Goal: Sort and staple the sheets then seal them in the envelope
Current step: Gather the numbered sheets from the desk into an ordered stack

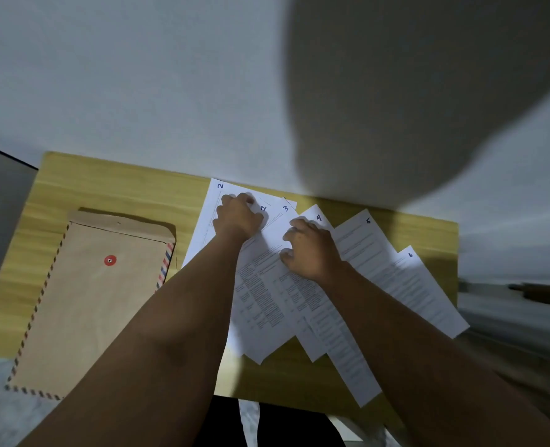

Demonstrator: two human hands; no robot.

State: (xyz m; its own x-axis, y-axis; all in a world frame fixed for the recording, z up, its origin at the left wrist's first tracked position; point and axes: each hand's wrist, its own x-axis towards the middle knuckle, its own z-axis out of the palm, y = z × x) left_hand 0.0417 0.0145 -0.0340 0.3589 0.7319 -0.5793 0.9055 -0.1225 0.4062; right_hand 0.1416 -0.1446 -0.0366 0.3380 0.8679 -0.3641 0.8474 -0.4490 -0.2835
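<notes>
White printed sheets (267, 285), hand-numbered at their top corners, lie fanned and overlapping across the right half of a yellow wood-grain table (106, 188). The left hand (238, 217), arm stretched forward, curls its fingers around the top edge of one sheet, pinching it. The right hand (310, 250) presses down with fingers spread on the neighbouring sheets, gripping nothing. A brown paper envelope (86, 301) with striped edging and a red button clasp lies flat to the left.

The printed text on the sheets (267, 298) is too small to read; both forearms hide parts of them, and the left arm covers the envelope's (86, 295) near right corner
</notes>
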